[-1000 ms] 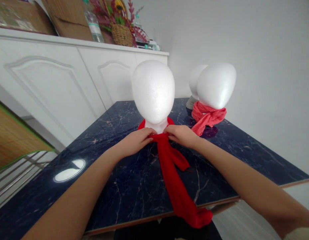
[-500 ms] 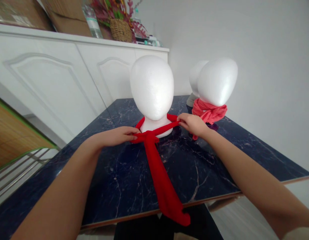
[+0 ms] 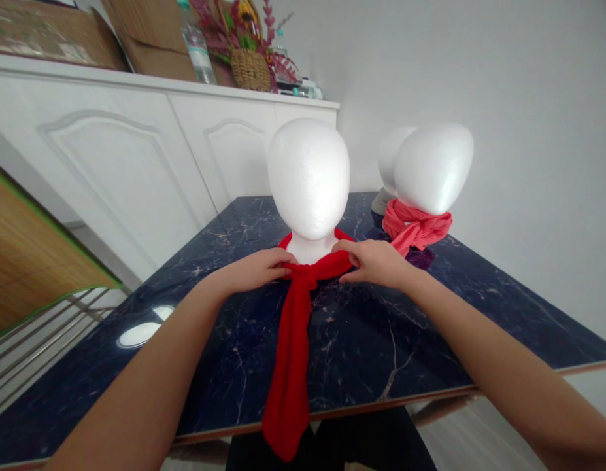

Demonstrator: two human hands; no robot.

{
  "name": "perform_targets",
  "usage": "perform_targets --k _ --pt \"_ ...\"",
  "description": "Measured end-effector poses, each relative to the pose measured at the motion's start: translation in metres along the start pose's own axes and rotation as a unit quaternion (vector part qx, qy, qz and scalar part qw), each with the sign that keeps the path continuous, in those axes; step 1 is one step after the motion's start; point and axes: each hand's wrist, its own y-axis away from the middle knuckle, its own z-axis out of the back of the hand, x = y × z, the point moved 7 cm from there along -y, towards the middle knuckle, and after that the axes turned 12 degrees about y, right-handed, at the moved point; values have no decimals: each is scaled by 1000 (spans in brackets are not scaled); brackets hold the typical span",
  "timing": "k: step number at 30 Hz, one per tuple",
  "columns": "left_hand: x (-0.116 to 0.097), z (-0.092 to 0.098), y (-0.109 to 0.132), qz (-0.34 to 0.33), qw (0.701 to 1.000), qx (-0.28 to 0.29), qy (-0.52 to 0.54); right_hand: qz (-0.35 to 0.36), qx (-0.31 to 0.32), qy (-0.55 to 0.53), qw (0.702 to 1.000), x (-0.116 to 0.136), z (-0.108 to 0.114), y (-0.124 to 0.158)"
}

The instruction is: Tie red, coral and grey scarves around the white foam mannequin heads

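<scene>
Red scarf (image 3: 289, 366) held around a foam mannequin head's neck (image 3: 310, 250)

Beside the front gather (image 3: 303, 280), the scarf is pinched by the left hand (image 3: 253, 269); its opposite band is grasped by the right hand (image 3: 378, 263). One long end is draped over the edge of the marble-patterned table (image 3: 352, 353). If the bands were pulled unevenly, the gather could be dragged off-centre, or the mannequin head (image 3: 308, 176) tipped.

Soft, even light, white glare on glossy tabletop (image 3: 361, 347), wide-angle stretch at edges, slight blur
</scene>
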Motion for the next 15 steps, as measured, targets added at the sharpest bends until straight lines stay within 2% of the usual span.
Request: perform_targets --k 4,8,11,15 --pt "-6 -2 -3 -34 999 -9 -1 36 -12 12 999 31 -7 -5" --pt "-4 -9 -5 -46 999 9 7 55 -16 48 997 41 -15 -8" --pt "-1 -11 -4 -35 999 31 12 42 -7 65 997 32 -14 -7" --pt "11 1 2 4 1000 28 2 -7 1 76 997 1 -10 -5"
